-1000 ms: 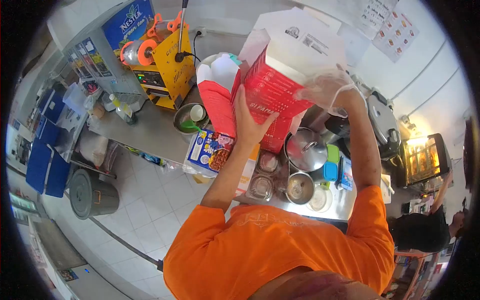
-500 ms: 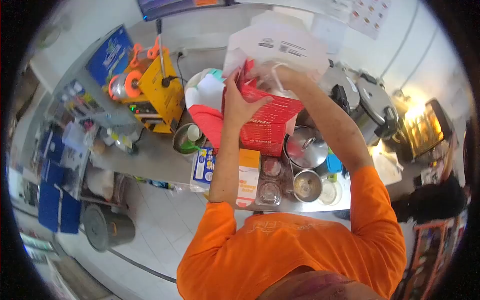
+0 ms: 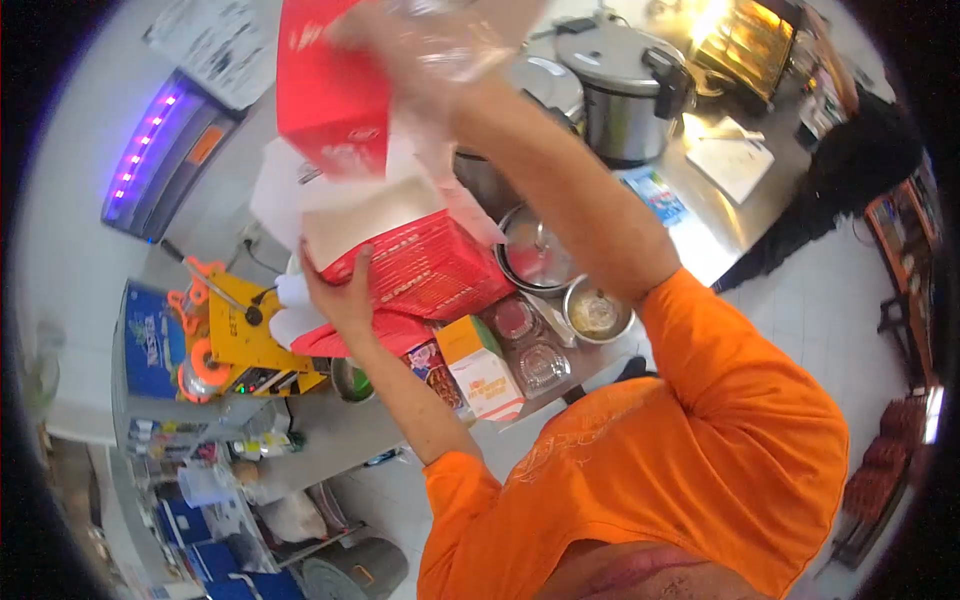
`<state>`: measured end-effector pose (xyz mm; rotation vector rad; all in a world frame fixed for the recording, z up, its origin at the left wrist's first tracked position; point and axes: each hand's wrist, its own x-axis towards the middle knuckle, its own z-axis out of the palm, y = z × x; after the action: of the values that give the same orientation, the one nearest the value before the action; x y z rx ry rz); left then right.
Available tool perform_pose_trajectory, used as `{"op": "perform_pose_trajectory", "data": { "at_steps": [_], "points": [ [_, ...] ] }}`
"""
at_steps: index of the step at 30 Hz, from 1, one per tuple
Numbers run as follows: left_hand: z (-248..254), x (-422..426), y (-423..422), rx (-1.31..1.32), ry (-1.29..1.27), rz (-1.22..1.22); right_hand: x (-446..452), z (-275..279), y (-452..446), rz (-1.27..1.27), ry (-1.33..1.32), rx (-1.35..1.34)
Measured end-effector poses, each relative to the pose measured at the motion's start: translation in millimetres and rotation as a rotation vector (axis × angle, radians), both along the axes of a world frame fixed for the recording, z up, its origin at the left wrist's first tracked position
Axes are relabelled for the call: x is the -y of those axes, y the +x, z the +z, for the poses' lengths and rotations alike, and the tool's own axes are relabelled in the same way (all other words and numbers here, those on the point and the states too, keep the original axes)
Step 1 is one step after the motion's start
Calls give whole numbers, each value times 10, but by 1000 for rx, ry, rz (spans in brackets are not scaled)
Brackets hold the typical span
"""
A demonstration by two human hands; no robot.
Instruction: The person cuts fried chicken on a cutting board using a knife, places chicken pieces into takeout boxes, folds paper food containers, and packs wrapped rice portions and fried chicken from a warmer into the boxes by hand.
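Note:
My left hand [image 3: 345, 298] is closed on the near wall of an open red box [image 3: 435, 268] with white printing and a pale inside. Above it, my right hand [image 3: 395, 45], smeared by motion, grips the side of a smaller red carton [image 3: 333, 95]. Crumpled clear plastic [image 3: 465, 50] hangs beside that hand; I cannot tell whether the fingers hold it too. A white-and-orange box [image 3: 482, 375] stands on the counter in front of the red box, next to clear lidded containers [image 3: 542, 366].
A yellow sealing machine [image 3: 235, 335] stands at left. Toward the right are a lidded pot [image 3: 535, 245], a small metal bowl [image 3: 598, 312], large cookers [image 3: 625, 85] and a white board [image 3: 735, 160]. A person in dark clothing [image 3: 860, 150] is at far right.
My right hand has come up from the top of the red box and now holds a red carton raised above it. My left hand stays on the box. The view has turned.

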<state>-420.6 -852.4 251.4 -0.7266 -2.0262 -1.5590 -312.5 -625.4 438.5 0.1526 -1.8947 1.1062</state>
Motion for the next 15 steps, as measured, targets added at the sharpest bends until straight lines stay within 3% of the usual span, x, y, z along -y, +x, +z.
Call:
{"op": "perform_pose_trajectory", "data": {
  "at_steps": [3, 6, 7, 9, 10, 11, 12, 14, 15],
  "points": [
    [-46, -103, 212, -121, 0, 161, -570, -230, 915, -465, 432, -259],
    [-237, -167, 307, -230, 33, 267, -1589, -1044, 1445, -529, 40, -207],
    [-256, -208, 352, -242, 20, 298, -1852, -1265, 1562, -974, 318, 81],
    [-306, -276, 448, -282, -1, 370, -2912, -2460, 2004, -1086, 525, 382],
    [-357, -311, 476, -312, -5, 392, -3559, -3240, 2229, -1119, 770, 621],
    [-432, -338, 503, -335, -49, 540, -4312, -4232, 2436, -1164, 1329, 829],
    [-515, -411, 552, -356, -90, 667, -4177, -4323, 2761, -991, 822, 1093],
    [-448, -762, 786, -546, -20, 731, -4416, -4954, 3008, -843, 463, 1411],
    [-503, -1069, 815, -628, 47, 577, -4439, -5233, 3097, -876, 340, 1534]
  ]
}}
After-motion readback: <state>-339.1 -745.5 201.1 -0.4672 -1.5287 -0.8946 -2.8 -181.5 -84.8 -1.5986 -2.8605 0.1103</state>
